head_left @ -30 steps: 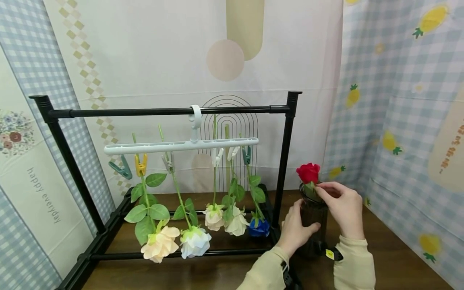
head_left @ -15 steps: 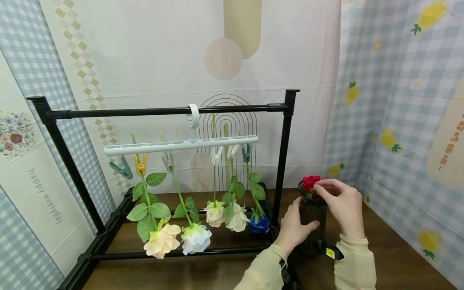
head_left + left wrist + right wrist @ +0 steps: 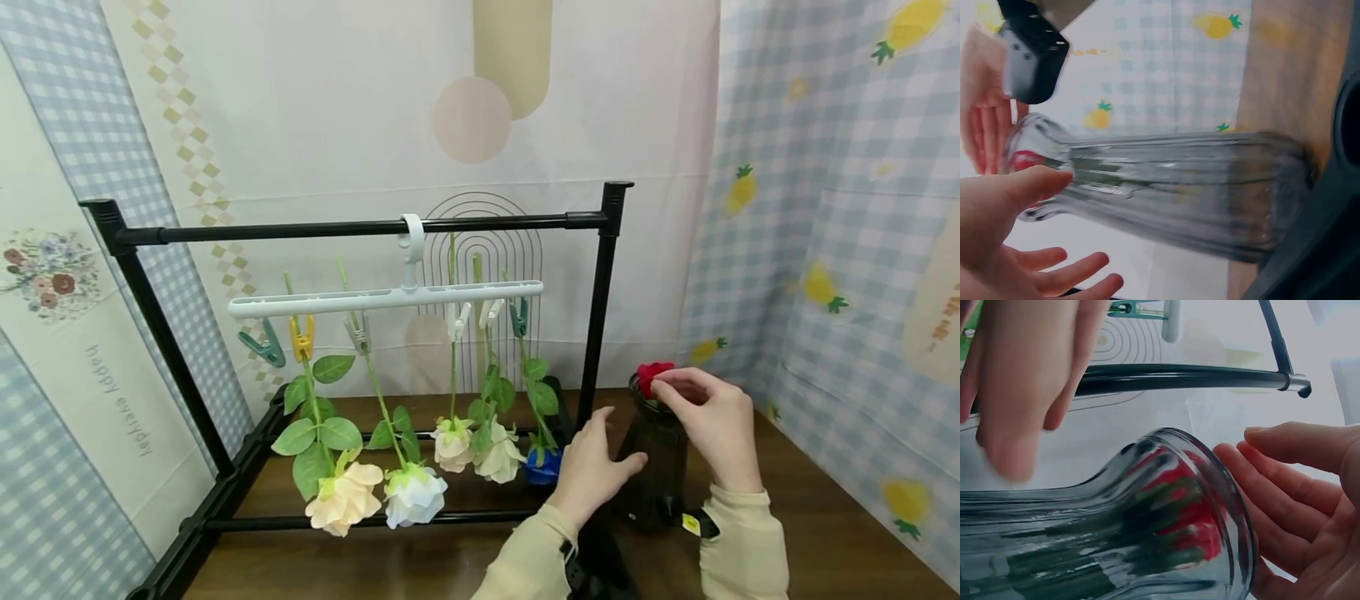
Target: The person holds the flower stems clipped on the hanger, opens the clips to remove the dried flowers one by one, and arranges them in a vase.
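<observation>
A red rose (image 3: 651,377) stands in a dark-looking glass vase (image 3: 658,467) at the right of the table, its bloom down inside the flared mouth. In the left wrist view the vase (image 3: 1172,187) is clear, with green leaves and stem showing through. My left hand (image 3: 592,468) is beside the vase with fingers spread, holding nothing. My right hand (image 3: 712,421) hovers at the rim, fingers bent loosely near the bloom. From the right wrist view, its thumb and fingers (image 3: 1285,494) seem to pinch nothing; fingertips behind the rim are partly hidden.
Left of the vase stands a black rack (image 3: 603,300). A pale hanger (image 3: 386,297) hangs from its top bar, with clothespins holding several upside-down flowers, including a peach one (image 3: 345,498) and a blue one (image 3: 542,467). Patterned cloths (image 3: 810,250) enclose the table (image 3: 825,533).
The red rose has sunk deeper into the vase, my right hand staying at the rim. My left hand has come off the vase and moved left.
</observation>
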A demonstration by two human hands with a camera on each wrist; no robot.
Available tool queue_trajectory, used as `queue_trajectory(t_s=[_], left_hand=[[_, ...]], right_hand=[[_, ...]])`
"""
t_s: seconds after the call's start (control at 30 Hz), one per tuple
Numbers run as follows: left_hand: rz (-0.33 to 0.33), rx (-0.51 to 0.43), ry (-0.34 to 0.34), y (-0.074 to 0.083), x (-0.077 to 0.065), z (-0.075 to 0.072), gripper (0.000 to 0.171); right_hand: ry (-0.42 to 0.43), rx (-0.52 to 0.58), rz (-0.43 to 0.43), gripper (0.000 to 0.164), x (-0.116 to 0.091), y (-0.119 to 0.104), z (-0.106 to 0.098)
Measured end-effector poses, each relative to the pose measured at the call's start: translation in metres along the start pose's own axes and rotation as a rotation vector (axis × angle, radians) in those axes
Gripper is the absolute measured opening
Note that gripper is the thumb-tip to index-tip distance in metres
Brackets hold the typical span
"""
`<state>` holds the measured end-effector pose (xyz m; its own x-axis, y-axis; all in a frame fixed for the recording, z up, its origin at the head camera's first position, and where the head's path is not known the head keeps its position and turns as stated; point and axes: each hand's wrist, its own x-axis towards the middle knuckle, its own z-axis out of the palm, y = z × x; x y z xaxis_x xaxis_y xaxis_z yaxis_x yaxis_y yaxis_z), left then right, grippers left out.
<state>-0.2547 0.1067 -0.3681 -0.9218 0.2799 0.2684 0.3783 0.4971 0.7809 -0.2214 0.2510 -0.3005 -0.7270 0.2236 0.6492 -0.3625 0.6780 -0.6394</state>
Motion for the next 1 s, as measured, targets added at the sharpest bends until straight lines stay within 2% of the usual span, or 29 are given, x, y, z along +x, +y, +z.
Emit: queue_trajectory(t_s=[0.2, 0.5, 0.63, 0.8, 1.0], left_hand=[[0.031, -0.013, -0.023, 0.001, -0.016, -0.027, 0.059], [0.125, -0.018, 0.015, 0.004, -0.045, -0.087, 0.054], [0.169, -0.014, 0.042, -0.002, -0.054, -0.116, 0.055], [0.227, 0.009, 0.123, -0.012, -0.063, -0.144, 0.054], [0.271, 0.109, 0.271, -0.016, -0.075, -0.175, 0.057]], right_hand=[[-0.019, -0.057, -0.002, 0.019, -0.002, -0.003, 0.004], [-0.046, -0.068, -0.051, 0.015, -0.006, -0.012, 0.013], [-0.065, -0.075, -0.083, 0.012, -0.004, -0.014, 0.02], [-0.094, -0.088, -0.098, 0.011, -0.003, -0.014, 0.025], [-0.115, -0.128, -0.147, 0.011, -0.004, -0.018, 0.028]])
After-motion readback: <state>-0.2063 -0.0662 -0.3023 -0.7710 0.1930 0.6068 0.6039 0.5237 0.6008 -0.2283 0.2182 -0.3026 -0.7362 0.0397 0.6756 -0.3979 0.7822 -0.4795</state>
